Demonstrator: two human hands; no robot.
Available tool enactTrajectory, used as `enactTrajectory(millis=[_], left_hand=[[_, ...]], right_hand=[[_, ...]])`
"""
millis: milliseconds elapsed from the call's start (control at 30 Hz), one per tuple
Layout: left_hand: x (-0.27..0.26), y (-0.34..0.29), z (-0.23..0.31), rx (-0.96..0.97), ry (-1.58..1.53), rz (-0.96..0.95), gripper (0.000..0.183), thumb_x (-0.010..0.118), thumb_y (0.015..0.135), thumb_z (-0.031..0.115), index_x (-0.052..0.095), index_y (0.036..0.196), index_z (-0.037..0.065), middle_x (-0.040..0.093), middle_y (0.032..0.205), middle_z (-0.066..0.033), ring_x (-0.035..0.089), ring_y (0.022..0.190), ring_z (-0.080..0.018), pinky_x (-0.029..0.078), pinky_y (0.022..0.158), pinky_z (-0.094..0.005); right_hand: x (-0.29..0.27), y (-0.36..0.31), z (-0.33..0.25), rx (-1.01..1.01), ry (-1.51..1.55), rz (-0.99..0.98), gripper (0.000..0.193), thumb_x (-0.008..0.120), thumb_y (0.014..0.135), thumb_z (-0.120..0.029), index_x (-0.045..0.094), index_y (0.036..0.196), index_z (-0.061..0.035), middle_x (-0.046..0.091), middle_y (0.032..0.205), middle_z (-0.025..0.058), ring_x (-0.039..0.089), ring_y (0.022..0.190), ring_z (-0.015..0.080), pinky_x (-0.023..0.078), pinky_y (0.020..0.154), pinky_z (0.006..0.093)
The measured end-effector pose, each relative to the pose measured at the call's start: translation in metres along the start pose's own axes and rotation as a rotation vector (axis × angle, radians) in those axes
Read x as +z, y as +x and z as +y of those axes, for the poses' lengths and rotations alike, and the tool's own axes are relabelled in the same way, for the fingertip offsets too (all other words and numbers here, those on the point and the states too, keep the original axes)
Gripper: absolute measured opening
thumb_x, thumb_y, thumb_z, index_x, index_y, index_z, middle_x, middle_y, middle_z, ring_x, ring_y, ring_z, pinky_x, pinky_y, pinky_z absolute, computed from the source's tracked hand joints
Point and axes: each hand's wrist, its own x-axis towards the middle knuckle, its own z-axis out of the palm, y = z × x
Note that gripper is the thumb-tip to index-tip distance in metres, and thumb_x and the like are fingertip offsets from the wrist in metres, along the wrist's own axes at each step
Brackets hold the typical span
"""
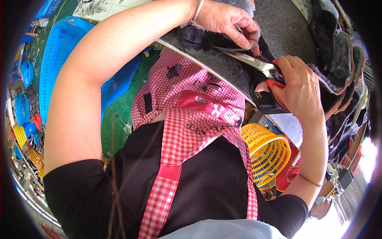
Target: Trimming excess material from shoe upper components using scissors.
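Observation:
My right hand (300, 85) grips a pair of scissors (258, 63) with red handles and silver blades. The blades point left and lie over a dark fur-lined piece (264, 93) on the grey worktable. Just beyond the blades, my left hand (234, 26) is closed, its thumb and fingers pinched together on the edge of that dark piece. What exactly lies between those fingertips is partly hidden. A bracelet circles my left wrist.
More dark furry pieces (342, 59) with brown edges are heaped at the right. The grey worktable (284, 28) has a pale front edge near my apron. A yellow basket (264, 153) stands below its right part, and a large blue crate (59, 59) at the left on the green floor.

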Motion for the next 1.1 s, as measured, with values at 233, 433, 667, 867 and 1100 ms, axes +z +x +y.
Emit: enactTrajectory(millis=[233,433,667,867,1100], left_hand=[[0.002,-0.006,0.02,-0.014,-0.032,0.026,0.018,0.069,0.103,0.01,0.064,0.116,-0.001,0.071,0.127,-0.0118,0.063,0.121,-0.0193,0.049,0.107,-0.0343],[0.007,0.026,-0.064,0.407,-0.652,-0.2,0.019,0.069,0.103,0.01,0.066,0.119,-0.001,0.072,0.121,-0.0072,0.064,0.115,-0.0165,0.049,0.105,-0.0327],[0.004,0.021,-0.062,0.469,-1.011,-0.095,0.016,0.063,0.108,0.017,0.066,0.114,0.003,0.072,0.113,-0.0082,0.067,0.101,-0.014,0.052,0.093,-0.0294],[-0.055,-0.081,-0.07,0.435,0.493,1.227,0.028,0.064,0.1,0.003,0.069,0.127,0.009,0.07,0.123,-0.0084,0.065,0.106,-0.0163,0.054,0.087,-0.0307],[0.011,-0.121,-0.019,0.147,1.021,0.448,0.055,0.065,0.076,-0.001,0.075,0.124,0.025,0.062,0.149,0.0006,0.071,0.1,-0.0247,0.06,0.08,-0.0338]], right_hand=[[0.0,0.012,-0.007,-0.073,-0.141,0.049,0.051,0.09,0.069,-0.04,0.064,0.098,-0.0056,0.063,0.092,0.0073,0.067,0.093,0.0259,0.058,0.071,0.0402],[-0.008,0.036,-0.02,-0.187,-0.243,0.102,0.051,0.089,0.066,-0.043,0.063,0.094,-0.0085,0.062,0.091,0.0034,0.066,0.091,0.0218,0.058,0.069,0.0372],[0.015,0.023,-0.017,-0.12,-0.176,0.056,0.05,0.088,0.068,-0.041,0.062,0.095,-0.0087,0.061,0.091,0.0048,0.066,0.089,0.0235,0.06,0.069,0.0364],[0.044,0.011,-0.019,-0.051,-0.048,0.176,0.051,0.087,0.07,-0.045,0.064,0.096,-0.0081,0.061,0.09,0.0059,0.067,0.089,0.0248,0.06,0.069,0.0371],[0.053,0.007,-0.01,-0.013,-0.003,0.208,0.052,0.086,0.071,-0.047,0.066,0.098,-0.0073,0.063,0.091,0.0058,0.067,0.09,0.0255,0.06,0.071,0.0378]])
